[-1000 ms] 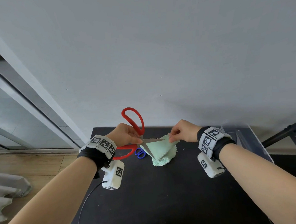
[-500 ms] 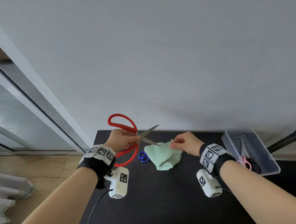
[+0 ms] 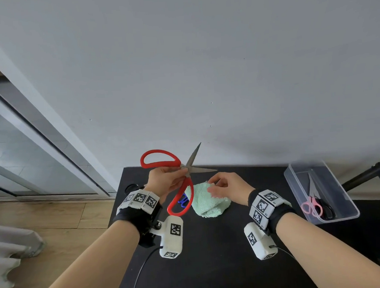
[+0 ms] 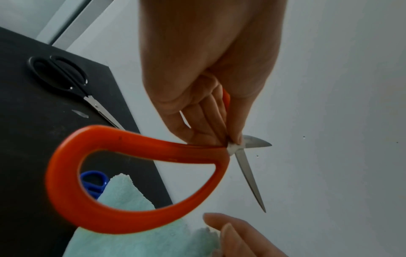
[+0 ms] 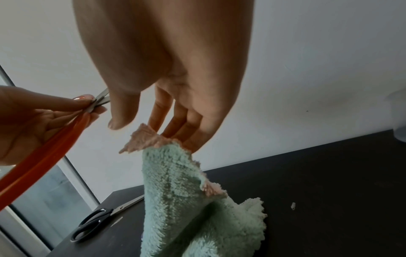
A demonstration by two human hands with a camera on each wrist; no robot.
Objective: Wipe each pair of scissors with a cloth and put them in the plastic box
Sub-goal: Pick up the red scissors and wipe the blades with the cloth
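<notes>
My left hand (image 3: 164, 181) grips the red-handled scissors (image 3: 181, 200) at the pivot and holds them above the table's far edge. Their blades (image 3: 194, 155) stand apart, one pointing up, one to the right. In the left wrist view my fingers (image 4: 208, 128) pinch just behind the blades, and the red loop (image 4: 136, 224) hangs below. The green cloth (image 3: 208, 201) lies bunched on the black table (image 3: 213, 253). My right hand (image 3: 226, 186) hovers over it with thumb apart; its straight fingers (image 5: 175, 125) touch the cloth's raised corner (image 5: 149, 137).
A clear plastic box (image 3: 297, 181) stands at the right edge, with pink-handled scissors (image 3: 310, 206) and a black-handled pair inside. Small blue scissors (image 3: 183, 201) lie behind the red loop. Black scissors (image 5: 96, 222) lie near the far left corner. A wall rises right behind the table.
The left hand lifted the red scissors off the cloth and turned their open blades upward. The right hand lowered the cloth to the table and loosened its pinch.
</notes>
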